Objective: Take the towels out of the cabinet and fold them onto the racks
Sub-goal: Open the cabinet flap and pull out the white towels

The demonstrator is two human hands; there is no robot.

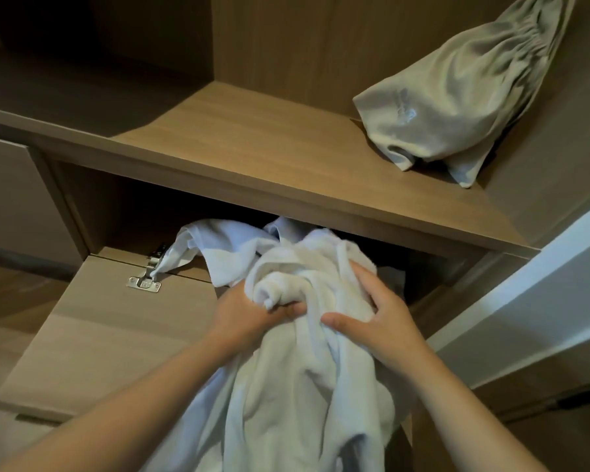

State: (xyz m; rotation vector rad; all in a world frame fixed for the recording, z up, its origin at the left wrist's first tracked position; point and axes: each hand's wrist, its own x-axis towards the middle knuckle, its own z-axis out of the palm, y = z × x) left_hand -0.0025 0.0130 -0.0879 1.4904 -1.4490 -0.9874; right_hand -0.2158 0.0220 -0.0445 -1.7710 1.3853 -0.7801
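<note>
Fingers (363,274) on our left hand (242,313) and right hand (387,318) are curled tight into the white towels (304,376), bunched so they clear the cabinet (123,212) front edge together, we reckon.

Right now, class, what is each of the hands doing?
Left hand: grips the white towels.
Right hand: grips the same white towels.

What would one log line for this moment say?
stage: towels partly out of cabinet | left hand: grips towels | right hand: grips towels | beige bag: on upper shelf
</note>
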